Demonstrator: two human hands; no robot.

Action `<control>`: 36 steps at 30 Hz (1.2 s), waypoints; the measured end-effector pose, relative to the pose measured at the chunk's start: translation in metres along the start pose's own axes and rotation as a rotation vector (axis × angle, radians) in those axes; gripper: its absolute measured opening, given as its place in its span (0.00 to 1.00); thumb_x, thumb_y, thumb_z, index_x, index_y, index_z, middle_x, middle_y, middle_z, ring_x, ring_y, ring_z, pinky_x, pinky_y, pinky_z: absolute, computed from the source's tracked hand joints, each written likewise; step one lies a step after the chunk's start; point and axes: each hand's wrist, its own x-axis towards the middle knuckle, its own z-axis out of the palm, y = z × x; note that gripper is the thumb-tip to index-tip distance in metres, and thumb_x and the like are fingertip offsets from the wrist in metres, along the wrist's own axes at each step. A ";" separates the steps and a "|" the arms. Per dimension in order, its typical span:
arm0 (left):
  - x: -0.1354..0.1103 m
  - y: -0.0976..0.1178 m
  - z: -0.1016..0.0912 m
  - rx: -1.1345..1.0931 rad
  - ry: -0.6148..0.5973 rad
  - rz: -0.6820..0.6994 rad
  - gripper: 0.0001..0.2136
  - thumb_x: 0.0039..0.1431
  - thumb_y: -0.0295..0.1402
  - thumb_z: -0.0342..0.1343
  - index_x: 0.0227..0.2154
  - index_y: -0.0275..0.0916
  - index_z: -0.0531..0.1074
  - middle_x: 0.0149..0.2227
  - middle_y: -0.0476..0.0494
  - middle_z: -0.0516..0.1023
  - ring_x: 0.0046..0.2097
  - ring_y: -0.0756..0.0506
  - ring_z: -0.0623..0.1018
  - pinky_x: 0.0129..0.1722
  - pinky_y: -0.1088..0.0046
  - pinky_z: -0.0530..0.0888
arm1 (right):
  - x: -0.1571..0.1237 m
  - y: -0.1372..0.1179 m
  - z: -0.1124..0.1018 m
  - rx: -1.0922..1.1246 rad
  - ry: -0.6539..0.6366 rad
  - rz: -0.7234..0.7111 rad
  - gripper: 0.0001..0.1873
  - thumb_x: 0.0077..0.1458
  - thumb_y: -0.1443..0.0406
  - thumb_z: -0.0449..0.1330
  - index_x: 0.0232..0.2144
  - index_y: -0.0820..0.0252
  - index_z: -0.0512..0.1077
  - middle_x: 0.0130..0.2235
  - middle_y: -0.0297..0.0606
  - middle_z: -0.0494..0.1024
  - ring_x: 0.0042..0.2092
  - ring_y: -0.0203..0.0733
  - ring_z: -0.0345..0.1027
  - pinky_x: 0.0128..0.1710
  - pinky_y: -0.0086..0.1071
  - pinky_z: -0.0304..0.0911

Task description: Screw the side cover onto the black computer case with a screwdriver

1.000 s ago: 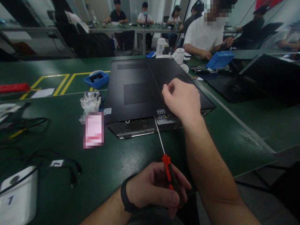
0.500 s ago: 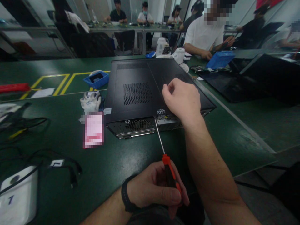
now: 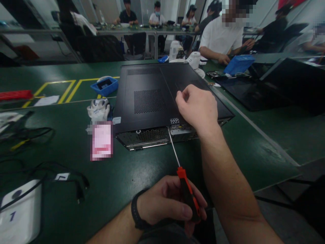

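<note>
A black computer case (image 3: 144, 78) lies flat, its rear side with a mesh vent (image 3: 151, 135) facing me. My left hand (image 3: 169, 205), a dark band on its wrist, grips the red-and-black handle of a screwdriver (image 3: 186, 184). The shaft slants up and away, its tip at the rear edge of the top cover, just below a small patterned label (image 3: 174, 121). My right hand (image 3: 199, 106) rests on the right part of the cover with curled fingers. Whether those fingers hold anything is hidden.
Left of the case are a blue tray (image 3: 105, 87), a glove (image 3: 99, 110) and a blurred pink card (image 3: 102, 140). Dark cables (image 3: 73, 179) and a white device (image 3: 21, 210) lie nearer left. A co-worker (image 3: 220, 40) sits behind a blue box (image 3: 240, 64) at the right.
The screwdriver handle has turned about its length, showing more of its black side, and shifted slightly right. My left fingers have changed their hold a little. My right hand stays in place.
</note>
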 end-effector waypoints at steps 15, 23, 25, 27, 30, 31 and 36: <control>0.001 -0.005 -0.005 -0.009 0.008 0.013 0.19 0.50 0.35 0.74 0.42 0.34 0.75 0.34 0.44 0.82 0.25 0.52 0.80 0.23 0.80 0.76 | 0.001 0.000 0.000 -0.001 -0.007 0.001 0.19 0.65 0.54 0.53 0.37 0.59 0.78 0.35 0.46 0.81 0.38 0.51 0.74 0.41 0.42 0.65; 0.000 -0.004 -0.003 0.012 0.032 -0.012 0.18 0.50 0.36 0.74 0.41 0.33 0.78 0.35 0.43 0.81 0.25 0.52 0.79 0.25 0.78 0.77 | 0.000 0.000 0.000 0.011 -0.012 0.010 0.19 0.65 0.54 0.53 0.37 0.59 0.78 0.35 0.47 0.81 0.40 0.52 0.75 0.43 0.43 0.65; 0.000 -0.006 -0.004 0.006 0.014 0.006 0.17 0.51 0.35 0.74 0.40 0.33 0.77 0.34 0.43 0.81 0.25 0.52 0.79 0.24 0.79 0.76 | 0.000 0.000 0.000 0.015 -0.021 0.012 0.19 0.65 0.54 0.53 0.37 0.59 0.78 0.35 0.47 0.81 0.40 0.52 0.75 0.43 0.43 0.65; 0.001 -0.007 -0.005 0.004 -0.002 0.024 0.16 0.52 0.35 0.74 0.39 0.33 0.76 0.33 0.43 0.81 0.25 0.51 0.80 0.22 0.80 0.76 | 0.001 0.000 0.000 0.015 -0.021 0.012 0.19 0.65 0.54 0.53 0.37 0.59 0.78 0.35 0.47 0.81 0.39 0.52 0.75 0.43 0.43 0.65; 0.002 -0.005 -0.004 0.019 -0.005 0.028 0.16 0.52 0.35 0.74 0.37 0.33 0.75 0.34 0.42 0.82 0.24 0.52 0.80 0.22 0.80 0.76 | 0.000 0.000 0.000 0.008 -0.012 0.007 0.19 0.65 0.54 0.53 0.36 0.59 0.78 0.35 0.47 0.81 0.39 0.51 0.75 0.42 0.43 0.65; 0.002 -0.005 -0.004 0.022 -0.002 0.027 0.16 0.53 0.36 0.74 0.37 0.33 0.75 0.34 0.42 0.82 0.24 0.52 0.80 0.22 0.80 0.76 | 0.000 0.000 0.000 0.004 -0.009 0.004 0.19 0.65 0.54 0.53 0.36 0.59 0.78 0.35 0.47 0.81 0.39 0.51 0.75 0.42 0.43 0.65; 0.001 -0.004 -0.004 0.008 -0.005 0.037 0.16 0.52 0.34 0.74 0.39 0.34 0.75 0.35 0.43 0.82 0.25 0.51 0.80 0.23 0.80 0.76 | 0.000 0.000 0.001 -0.009 0.000 -0.001 0.19 0.65 0.54 0.53 0.36 0.58 0.78 0.35 0.47 0.82 0.38 0.52 0.75 0.41 0.43 0.66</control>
